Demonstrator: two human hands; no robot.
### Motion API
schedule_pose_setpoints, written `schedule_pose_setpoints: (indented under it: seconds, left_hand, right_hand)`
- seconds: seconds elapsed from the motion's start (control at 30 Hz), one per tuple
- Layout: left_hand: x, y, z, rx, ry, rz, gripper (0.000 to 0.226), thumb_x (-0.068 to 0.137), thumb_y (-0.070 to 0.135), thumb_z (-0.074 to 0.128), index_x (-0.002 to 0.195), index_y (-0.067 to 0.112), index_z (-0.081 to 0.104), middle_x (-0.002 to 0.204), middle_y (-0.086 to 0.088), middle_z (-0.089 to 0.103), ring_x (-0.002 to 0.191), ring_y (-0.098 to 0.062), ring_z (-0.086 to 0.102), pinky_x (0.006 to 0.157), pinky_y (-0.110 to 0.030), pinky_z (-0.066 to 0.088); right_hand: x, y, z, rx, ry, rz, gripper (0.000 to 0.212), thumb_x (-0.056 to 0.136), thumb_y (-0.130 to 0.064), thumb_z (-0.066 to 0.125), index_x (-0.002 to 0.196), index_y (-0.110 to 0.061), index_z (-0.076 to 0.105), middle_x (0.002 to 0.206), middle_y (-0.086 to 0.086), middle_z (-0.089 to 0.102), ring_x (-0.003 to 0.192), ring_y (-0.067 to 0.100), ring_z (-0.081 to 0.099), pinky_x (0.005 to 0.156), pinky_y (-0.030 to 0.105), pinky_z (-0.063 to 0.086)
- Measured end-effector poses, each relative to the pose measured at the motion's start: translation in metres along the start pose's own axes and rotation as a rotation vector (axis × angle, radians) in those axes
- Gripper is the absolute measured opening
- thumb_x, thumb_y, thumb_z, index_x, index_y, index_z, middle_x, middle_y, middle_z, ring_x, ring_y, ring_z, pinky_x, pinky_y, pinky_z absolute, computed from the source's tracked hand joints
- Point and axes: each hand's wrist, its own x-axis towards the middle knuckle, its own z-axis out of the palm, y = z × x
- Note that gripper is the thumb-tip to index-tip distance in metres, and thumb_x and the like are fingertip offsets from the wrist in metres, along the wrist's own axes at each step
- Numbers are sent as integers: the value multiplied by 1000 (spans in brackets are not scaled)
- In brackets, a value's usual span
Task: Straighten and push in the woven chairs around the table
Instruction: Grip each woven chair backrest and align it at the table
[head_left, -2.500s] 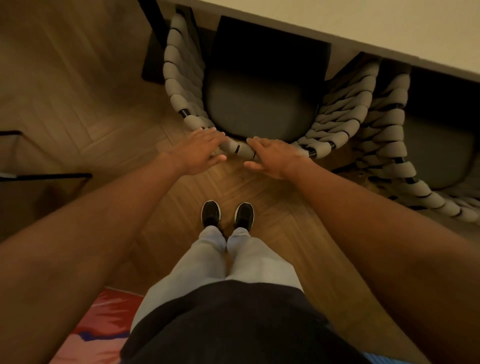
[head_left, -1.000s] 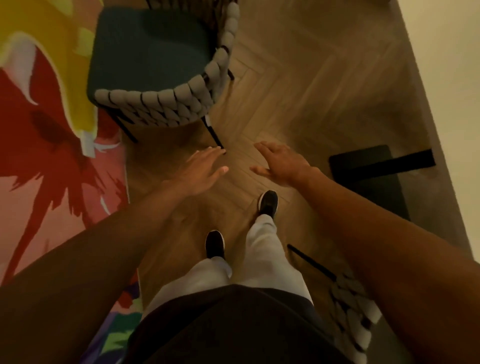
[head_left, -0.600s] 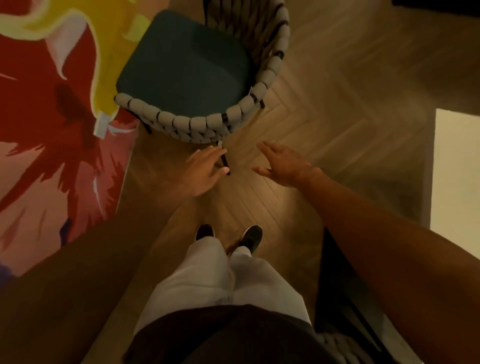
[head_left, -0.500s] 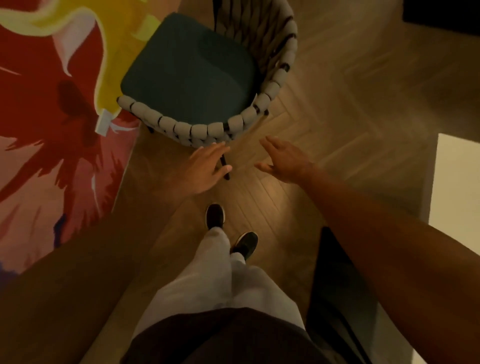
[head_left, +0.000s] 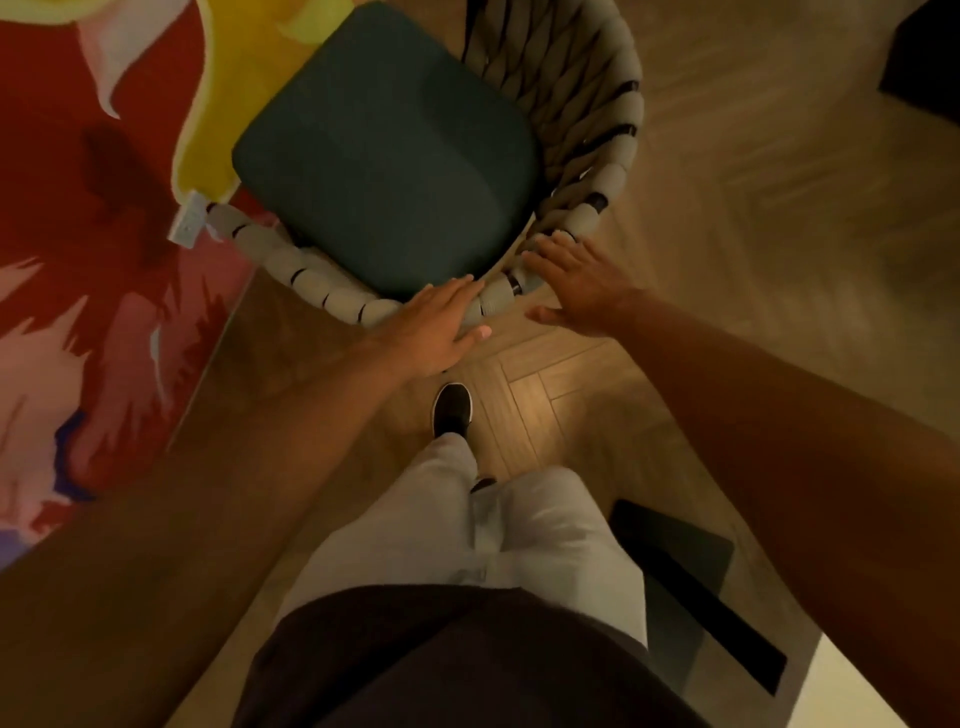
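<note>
A woven chair (head_left: 587, 93) with a grey rope back and a dark green seat cushion (head_left: 384, 156) stands in front of me, partly on the rug and away from the table. My left hand (head_left: 436, 327) lies on the near rim of the rope back, fingers stretched over it and thumb on the outer side. My right hand (head_left: 576, 283) rests flat on the rim just to the right, fingers straight and spread. Neither hand is curled around the rope. The chair's legs are hidden under the seat.
A red, yellow and pink rug (head_left: 78, 260) covers the floor at left, its edge running under the chair. The pale table corner (head_left: 893, 691) and its black base (head_left: 685, 577) are at bottom right, behind my right arm. My feet stand on herringbone wood floor (head_left: 779, 260).
I have turned from the pushed-in chairs at the table and stepped toward this chair. Both hands moved forward from above the floor onto its rope rim.
</note>
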Motion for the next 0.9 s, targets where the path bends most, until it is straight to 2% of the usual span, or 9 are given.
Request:
schedule_pose_setpoints:
  seconds: [0.1,0.2,0.3,0.4,0.47,0.57,0.73,0.9]
  left_hand:
    - [13,-1,4,26,-18,-8,77,96,67,37,158,24,18,162,-4,32,147,-26,33,120,-45,24]
    - [27,2,9,46,18,-58,76,94,68,45,154,29,22,153,-4,46,133,-28,51,104,-47,44]
    - [41,2,11,4,-36,-87,77,89,73,48,151,35,24,146,-2,51,125,-25,57,98,-45,50]
    - [41,3,19,17,79,-109,71,86,76,49,144,39,29,137,1,59,117,-23,62,92,-40,49]
    - [43,4,24,51,139,-98,70,87,76,47,142,34,37,130,1,64,110,-22,65,89,-39,53]
    - [50,2,23,-16,44,-79,92,80,86,32,144,22,44,126,-5,64,105,-25,65,88,-46,54]
    - [43,7,23,2,113,-75,107,76,92,26,151,16,41,135,-10,61,114,-27,63,92,-46,53]
    - [34,12,27,75,180,-74,81,87,72,53,146,18,46,128,-10,66,106,-29,66,83,-47,57]
  right_hand:
    - [22,16,-1,-82,-32,-98,87,97,-64,46,162,-20,10,170,8,6,156,28,-1,124,47,-3]
    - [42,34,-6,-192,-74,-202,88,94,-68,46,162,-23,12,169,9,11,156,30,5,124,50,-1]
    - [67,50,-16,-295,-138,-331,87,91,-71,49,160,-26,19,165,8,25,153,31,16,124,53,6]
    - [93,60,-26,-358,-205,-428,84,85,-75,54,154,-33,30,150,3,48,140,31,40,117,51,26]
    - [104,65,-29,-364,-232,-442,82,80,-82,54,148,-39,37,135,0,60,123,28,54,103,46,41]
    - [111,69,-23,-339,-248,-473,75,75,-88,51,134,-41,46,118,-4,66,105,24,62,89,42,52]
    - [108,69,-18,-349,-186,-473,77,72,-93,44,129,-41,52,109,-4,67,96,22,64,75,37,50]
    - [93,60,-13,-332,-192,-411,79,73,-91,48,132,-38,52,114,-2,66,101,23,64,74,36,45]
